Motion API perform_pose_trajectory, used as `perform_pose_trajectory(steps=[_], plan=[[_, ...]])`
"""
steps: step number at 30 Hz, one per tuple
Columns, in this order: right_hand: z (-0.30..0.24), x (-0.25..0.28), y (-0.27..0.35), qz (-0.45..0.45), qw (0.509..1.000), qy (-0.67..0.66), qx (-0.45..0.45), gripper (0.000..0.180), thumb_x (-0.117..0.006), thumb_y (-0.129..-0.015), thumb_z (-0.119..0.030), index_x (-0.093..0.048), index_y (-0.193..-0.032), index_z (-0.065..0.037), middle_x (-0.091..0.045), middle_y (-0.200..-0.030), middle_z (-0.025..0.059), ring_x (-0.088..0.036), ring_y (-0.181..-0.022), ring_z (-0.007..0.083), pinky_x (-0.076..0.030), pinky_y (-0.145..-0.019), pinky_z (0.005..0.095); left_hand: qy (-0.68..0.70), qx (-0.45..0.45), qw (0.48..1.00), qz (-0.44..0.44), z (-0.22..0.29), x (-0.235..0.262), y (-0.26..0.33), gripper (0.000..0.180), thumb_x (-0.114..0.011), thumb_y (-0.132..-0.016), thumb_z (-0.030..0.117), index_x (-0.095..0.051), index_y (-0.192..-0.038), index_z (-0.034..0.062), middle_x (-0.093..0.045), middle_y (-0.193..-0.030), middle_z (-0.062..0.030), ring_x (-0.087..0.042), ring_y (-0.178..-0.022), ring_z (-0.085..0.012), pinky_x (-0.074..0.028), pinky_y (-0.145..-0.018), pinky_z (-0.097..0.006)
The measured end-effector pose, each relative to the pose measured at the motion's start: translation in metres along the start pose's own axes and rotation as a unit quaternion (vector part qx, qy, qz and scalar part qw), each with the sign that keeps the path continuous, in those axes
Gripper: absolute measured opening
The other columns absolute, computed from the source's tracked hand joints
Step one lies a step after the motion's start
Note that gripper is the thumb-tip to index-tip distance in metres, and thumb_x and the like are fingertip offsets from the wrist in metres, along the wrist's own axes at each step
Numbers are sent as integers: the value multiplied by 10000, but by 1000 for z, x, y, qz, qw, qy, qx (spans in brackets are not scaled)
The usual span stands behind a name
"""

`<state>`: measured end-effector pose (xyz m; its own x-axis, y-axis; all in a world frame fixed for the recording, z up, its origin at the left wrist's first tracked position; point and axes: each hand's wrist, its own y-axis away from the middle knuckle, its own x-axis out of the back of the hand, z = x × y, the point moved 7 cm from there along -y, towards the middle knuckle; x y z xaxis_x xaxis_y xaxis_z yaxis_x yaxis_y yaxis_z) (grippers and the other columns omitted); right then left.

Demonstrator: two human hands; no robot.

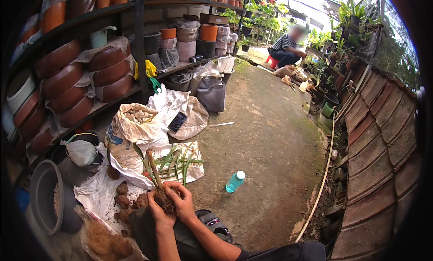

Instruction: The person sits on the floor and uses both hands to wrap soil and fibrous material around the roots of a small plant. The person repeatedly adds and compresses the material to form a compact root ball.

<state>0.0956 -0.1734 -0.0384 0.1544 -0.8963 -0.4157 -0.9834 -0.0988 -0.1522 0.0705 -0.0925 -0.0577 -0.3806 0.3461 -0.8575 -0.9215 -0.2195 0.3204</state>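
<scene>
Low in front of me, both hands are closed around the brown, fibrous root clump of a plant (154, 171). Its thick stem and a few green leaves rise above my fingers. My left hand (159, 211) cups the clump from the left and below. Across its upper right side, my right hand (181, 201) presses with bent fingers. Part of the clump is hidden behind the fingers. Beside them, on a white sack (97, 193), lie several dark brown fibrous chunks (122, 201). Long cut green leaves (186, 164) rest on another sack just beyond my hands.
A dark tub (47, 198) and a bag of brown fibre (106, 238) are at the left. A sack of pale stones (128, 135) stands before pot-laden shelves (112, 8). On the concrete stands a turquoise bottle (234, 183). Another person (285, 47) sits far off; roof tiles (381, 162) line the right.
</scene>
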Motion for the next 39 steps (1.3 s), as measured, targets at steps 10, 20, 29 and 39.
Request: perform_pose_trajectory(steps=[10,20,29,39], plan=[[3,4,-1,27,999,-20,-21,169,-627,-917,-108,-636,-1017,28,-659,-1103,86,-583,-1057,154,-424,-974,300,-18,0,1000,1,0,0,-3,380,-452,-955,380,-629,-1047,56,-665,-987,-35,-655,-899,-187,-538,-805,-333],[1,3,-1,41,999,1,-35,204,-617,-922,-126,-641,-1056,26,-656,-1035,59,-581,-974,115,-458,-897,271,-61,0,998,-1,1,-11,5,292,-554,-926,322,-643,-1050,73,-678,-963,-26,-662,-872,-165,-535,-796,-310],[8,5,-2,23,1000,9,-4,186,-629,-925,-114,-639,-1046,27,-658,-1048,58,-589,-985,121,-455,-909,271,-67,-2,997,-24,3,-22,13,284,-562,-911,273,-623,-1103,73,-662,-988,-26,-653,-889,-161,-529,-798,-309],[-2,4,-1,50,999,4,-8,230,-651,-909,-113,-605,-1101,6,-644,-1093,79,-603,-1016,144,-456,-937,290,-64,9,998,-25,-3,-10,4,332,-540,-913,322,-612,-1087,49,-654,-1007,-55,-654,-914,-201,-529,-817,-335]])
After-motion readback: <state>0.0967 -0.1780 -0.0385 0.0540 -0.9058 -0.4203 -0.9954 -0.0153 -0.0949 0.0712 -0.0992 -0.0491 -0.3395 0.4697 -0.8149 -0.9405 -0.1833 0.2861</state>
